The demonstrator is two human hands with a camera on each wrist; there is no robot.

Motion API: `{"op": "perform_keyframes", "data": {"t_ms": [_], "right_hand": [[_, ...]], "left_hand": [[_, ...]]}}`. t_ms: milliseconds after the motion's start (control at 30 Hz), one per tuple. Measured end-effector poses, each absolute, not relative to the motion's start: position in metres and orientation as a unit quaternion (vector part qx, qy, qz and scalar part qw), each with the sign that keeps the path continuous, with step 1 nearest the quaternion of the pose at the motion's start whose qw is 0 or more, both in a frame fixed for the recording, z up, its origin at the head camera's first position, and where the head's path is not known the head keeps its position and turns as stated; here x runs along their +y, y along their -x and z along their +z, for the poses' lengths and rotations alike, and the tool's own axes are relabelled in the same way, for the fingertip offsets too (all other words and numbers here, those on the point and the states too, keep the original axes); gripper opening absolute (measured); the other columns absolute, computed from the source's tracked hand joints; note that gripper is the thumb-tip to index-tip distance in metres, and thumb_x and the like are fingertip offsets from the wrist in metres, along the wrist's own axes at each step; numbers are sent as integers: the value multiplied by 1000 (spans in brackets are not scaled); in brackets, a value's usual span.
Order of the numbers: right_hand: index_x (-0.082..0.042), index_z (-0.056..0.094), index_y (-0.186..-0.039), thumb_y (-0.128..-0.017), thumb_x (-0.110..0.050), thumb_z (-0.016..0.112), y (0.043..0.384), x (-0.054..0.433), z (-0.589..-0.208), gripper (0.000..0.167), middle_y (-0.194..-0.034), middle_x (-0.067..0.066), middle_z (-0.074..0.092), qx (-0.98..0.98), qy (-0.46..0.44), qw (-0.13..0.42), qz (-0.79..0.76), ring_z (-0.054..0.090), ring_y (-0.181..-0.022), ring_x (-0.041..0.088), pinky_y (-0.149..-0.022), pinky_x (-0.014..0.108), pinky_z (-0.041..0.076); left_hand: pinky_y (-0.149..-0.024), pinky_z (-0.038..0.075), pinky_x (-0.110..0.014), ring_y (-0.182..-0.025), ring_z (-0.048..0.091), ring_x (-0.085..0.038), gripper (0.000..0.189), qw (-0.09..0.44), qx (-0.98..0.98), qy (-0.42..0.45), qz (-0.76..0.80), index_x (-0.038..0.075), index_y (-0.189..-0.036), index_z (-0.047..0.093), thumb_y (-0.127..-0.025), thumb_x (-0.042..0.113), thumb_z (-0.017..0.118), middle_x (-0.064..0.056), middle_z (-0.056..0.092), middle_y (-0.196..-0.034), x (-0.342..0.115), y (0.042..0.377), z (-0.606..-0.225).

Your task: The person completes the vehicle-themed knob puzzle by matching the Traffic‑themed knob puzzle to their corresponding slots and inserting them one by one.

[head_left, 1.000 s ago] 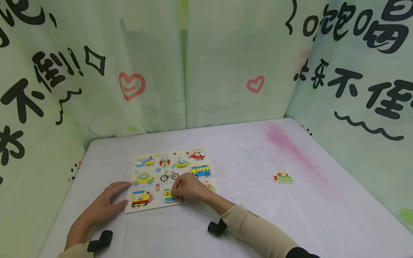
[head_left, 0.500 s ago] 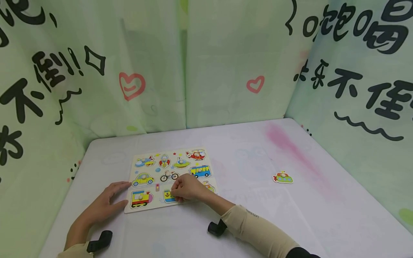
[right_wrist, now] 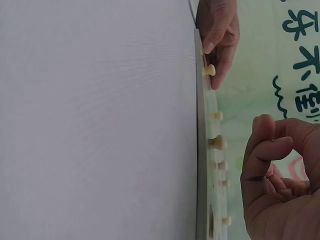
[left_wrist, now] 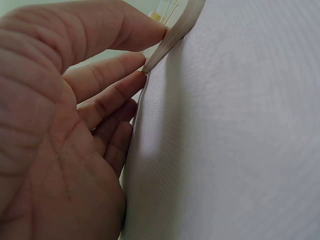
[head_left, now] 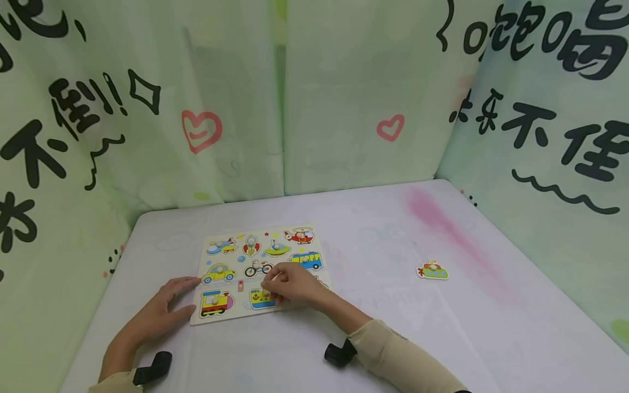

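A pegged puzzle board (head_left: 231, 315) with vehicle pictures lies on the table. Beside its left edge is my left hand (head_left: 159, 310), fairly straight fingers and thumb touching the edge near the front corner; the left wrist view shows these fingertips (left_wrist: 159, 35) against it. My right hand (head_left: 295, 285) is over the board's front right part, just above the ship piece (head_left: 260, 299), which lies flat in the front row. Its fingers are loosely curled, with nothing between them and a gap to the pegs (right_wrist: 217, 142) in the right wrist view. The hand covers part of the board's right side.
A green submarine piece (head_left: 432, 271) lies apart on the table's right side. White cloth (head_left: 383, 240) with a pink stain covers the table. Pale green curtains (head_left: 334, 98) with lettering and hearts enclose the back and sides.
My right hand has let go of the ship piece and lifted slightly, and its forearm has shifted right. More of the ship shows now. The left hand stays at the board's edge.
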State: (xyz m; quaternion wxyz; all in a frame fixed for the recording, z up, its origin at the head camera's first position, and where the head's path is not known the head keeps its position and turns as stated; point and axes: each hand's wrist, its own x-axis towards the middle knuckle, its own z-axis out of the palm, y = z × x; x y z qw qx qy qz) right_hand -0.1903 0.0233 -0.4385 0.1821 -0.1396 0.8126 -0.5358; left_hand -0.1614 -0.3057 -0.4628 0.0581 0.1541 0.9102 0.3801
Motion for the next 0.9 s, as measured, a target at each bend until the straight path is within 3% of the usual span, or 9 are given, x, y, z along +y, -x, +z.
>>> {"op": "perform_keyframes", "data": {"t_ms": [900], "right_hand": [[-5,68,-101,-96,-20,71,184,81,-431,16,-65,1,65,804,106,158,-563,59,-60,11,-58,22,50]], "left_hand": [[-111,27,-73,-140,35,-51,57,53,908,-158,384,3,-144,53,-92,12,74,-25,46,-147,-306,163,-465]]}}
